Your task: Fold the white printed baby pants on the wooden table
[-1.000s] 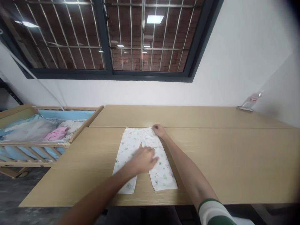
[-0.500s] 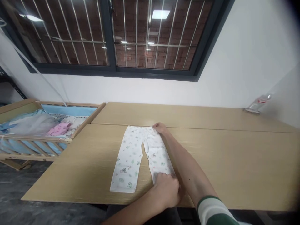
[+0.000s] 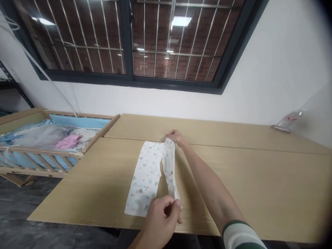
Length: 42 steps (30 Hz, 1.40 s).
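A pair of small white baby trousers (image 3: 146,173) with a green and grey animal print lies on the wooden table. Its left leg is flat, while the right leg is lifted and partly folded up between my hands. My right hand (image 3: 175,136) pinches the right corner of the waistband at the far end. Down near the table's front edge, my left hand (image 3: 163,216) grips the hem of the right leg between thumb and fingers. The left hand hides part of the lower legs.
The wooden table (image 3: 249,183) has a seam across its back part. On the left stands a wooden crib (image 3: 103,129) with blue lining, a pink cloth (image 3: 67,141) and other fabrics inside. A clear plastic package (image 3: 288,121) leans at the back right by the wall, below a barred window.
Both hands have raised the right side of the trousers and brought it leftward, so that leg now stands folded up off the table. The view has tilted slightly.
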Tool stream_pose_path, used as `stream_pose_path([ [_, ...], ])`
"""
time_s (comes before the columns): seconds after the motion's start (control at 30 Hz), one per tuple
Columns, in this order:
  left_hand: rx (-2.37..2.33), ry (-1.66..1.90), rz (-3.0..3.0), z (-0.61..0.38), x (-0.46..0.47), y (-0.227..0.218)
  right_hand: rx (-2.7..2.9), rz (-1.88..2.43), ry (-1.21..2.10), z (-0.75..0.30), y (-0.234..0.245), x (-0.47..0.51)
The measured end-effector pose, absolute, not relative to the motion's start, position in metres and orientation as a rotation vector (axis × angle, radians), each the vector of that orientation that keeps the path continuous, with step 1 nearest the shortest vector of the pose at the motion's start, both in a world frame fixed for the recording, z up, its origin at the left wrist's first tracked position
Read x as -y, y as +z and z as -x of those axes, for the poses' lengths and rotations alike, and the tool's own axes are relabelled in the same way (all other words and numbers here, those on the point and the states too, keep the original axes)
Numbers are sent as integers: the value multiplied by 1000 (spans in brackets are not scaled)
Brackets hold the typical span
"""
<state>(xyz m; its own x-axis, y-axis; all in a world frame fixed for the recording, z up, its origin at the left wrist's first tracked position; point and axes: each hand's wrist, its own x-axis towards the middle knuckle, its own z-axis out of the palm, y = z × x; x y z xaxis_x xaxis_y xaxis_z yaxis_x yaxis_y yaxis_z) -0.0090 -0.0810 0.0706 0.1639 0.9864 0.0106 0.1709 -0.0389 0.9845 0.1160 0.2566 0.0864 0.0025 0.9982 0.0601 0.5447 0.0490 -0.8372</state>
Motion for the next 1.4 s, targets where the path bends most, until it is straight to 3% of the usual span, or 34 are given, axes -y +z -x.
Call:
stream_pose_path([
  [0.5,-1719,1106,-1351,93,121,22,1875,1639,511,22,51,-244],
  [0.77,-2157,690,-1728,116,118,9,2011,1747,402,38,32,-233],
  [0.97,-2430,452,-1856,118,123,19,2063,1689,394,35,44,-223],
  [1.2,-2108,1064,-2557,109,137,3,2407,982,518,6,72,-139],
  [1.4,-2218,1031,-2746,88,142,-50,2809,331,804,-28,78,-26],
])
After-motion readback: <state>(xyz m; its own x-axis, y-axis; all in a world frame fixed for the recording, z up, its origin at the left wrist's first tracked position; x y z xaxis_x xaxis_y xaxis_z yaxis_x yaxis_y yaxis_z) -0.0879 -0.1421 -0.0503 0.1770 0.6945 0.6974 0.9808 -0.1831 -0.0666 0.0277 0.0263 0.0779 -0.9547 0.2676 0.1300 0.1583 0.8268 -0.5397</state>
